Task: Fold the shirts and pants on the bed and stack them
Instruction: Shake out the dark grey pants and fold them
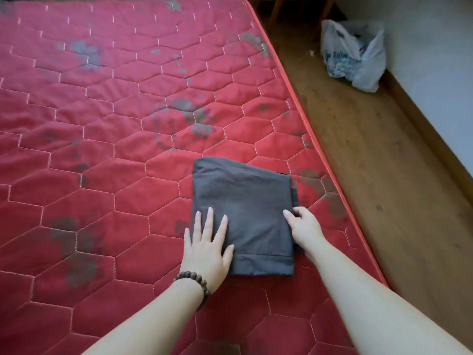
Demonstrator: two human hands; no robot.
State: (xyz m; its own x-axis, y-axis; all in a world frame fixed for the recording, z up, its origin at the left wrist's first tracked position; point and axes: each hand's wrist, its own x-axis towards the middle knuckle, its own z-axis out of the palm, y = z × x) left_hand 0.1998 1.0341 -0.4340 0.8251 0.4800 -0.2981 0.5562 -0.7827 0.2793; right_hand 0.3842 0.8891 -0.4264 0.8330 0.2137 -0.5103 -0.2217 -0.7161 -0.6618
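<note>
While left hand [206, 248] presses flat, right hand's [303, 224] grip pinches folded garment [245, 208].

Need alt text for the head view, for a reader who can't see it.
A folded dark garment lies on a red mattress, left hand flat on it, right hand gripping its right edge. A plastic bag sits on the floor.

The single head view looks forward and steeply down, close over the bed [102, 124].
</note>
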